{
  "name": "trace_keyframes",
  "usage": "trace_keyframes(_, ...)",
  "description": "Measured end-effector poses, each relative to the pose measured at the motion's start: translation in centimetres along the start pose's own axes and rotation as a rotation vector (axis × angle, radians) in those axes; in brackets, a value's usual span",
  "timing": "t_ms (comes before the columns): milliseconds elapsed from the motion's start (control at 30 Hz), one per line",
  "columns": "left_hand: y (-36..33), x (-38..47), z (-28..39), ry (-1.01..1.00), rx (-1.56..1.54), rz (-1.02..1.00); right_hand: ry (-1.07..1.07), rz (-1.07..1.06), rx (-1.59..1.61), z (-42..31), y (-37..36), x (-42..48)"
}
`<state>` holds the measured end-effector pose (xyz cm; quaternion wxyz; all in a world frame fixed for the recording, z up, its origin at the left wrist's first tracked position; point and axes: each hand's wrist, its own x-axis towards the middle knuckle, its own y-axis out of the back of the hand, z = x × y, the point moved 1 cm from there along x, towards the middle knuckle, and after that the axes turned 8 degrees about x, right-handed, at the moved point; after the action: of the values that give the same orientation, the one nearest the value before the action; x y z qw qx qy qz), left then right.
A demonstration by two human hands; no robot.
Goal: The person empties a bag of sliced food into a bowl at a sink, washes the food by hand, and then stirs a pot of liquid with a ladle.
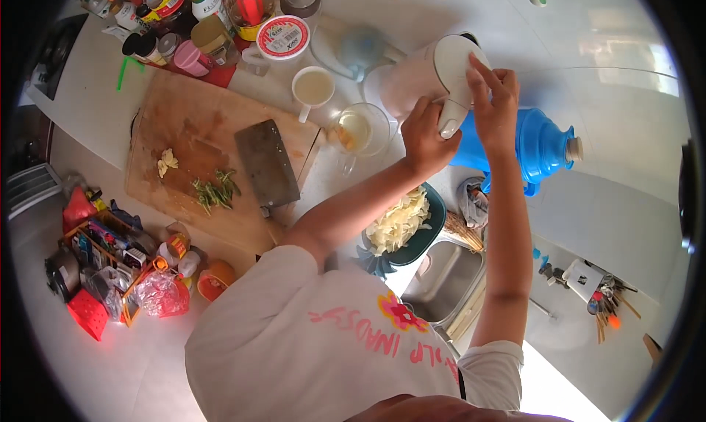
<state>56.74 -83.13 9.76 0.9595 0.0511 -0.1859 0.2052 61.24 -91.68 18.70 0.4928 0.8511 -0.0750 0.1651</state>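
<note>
A pale pinkish-white electric kettle stands tilted in view at the back of the counter. My left hand is wrapped around its handle, near the lower end. The fingers of my right hand rest on the white lid, with the index finger stretched across it. Just left of the kettle is a clear glass mug holding pale liquid and orange-yellow pieces. A white cup of cloudy liquid stands beyond it. Behind my right wrist, a blue thermos flask has a cork stopper.
A wooden cutting board bears a cleaver, pale chopped pieces and cut green vegetables. Under my left forearm, a dark green basket holds pale slices, near a steel sink. Jars and bottles crowd the back left.
</note>
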Motion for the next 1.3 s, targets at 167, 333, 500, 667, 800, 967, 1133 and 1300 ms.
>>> trace_keyframes(167,-0.2,-0.7,-1.2,0.041,0.043,0.012,0.005,-0.040,0.013,0.3,-1.7,-0.4)
trace_keyframes(333,-0.5,-0.9,-1.4,0.045,0.065,0.072,0.070,-0.063,-0.024,-0.7,-2.0,-0.7)
trace_keyframes(500,-1.9,-1.1,-1.5,0.027,0.051,0.066,0.063,-0.037,0.028,0.0,-1.9,-0.7)
trace_keyframes(667,-2.0,-2.2,-1.9,-0.024,0.144,0.060,0.012,-0.077,0.064,0.0,-1.4,-1.2)
trace_keyframes(800,-2.2,-2.3,-1.7,-0.059,0.195,0.095,-0.012,-0.099,0.092,-0.2,-1.2,-1.5)
trace_keyframes(967,-2.0,-3.8,-1.5,0.002,0.249,0.080,0.013,-0.231,0.101,-0.9,-1.1,-1.4)
trace_keyframes(1133,-2.8,-3.9,-1.1,-0.004,0.233,0.076,0.072,-0.272,0.145,-0.2,-1.3,-0.9)
trace_keyframes(1300,-3.4,-4.3,-0.3,-0.011,0.214,-0.030,0.118,-0.341,0.041,-0.4,-0.6,-0.6)
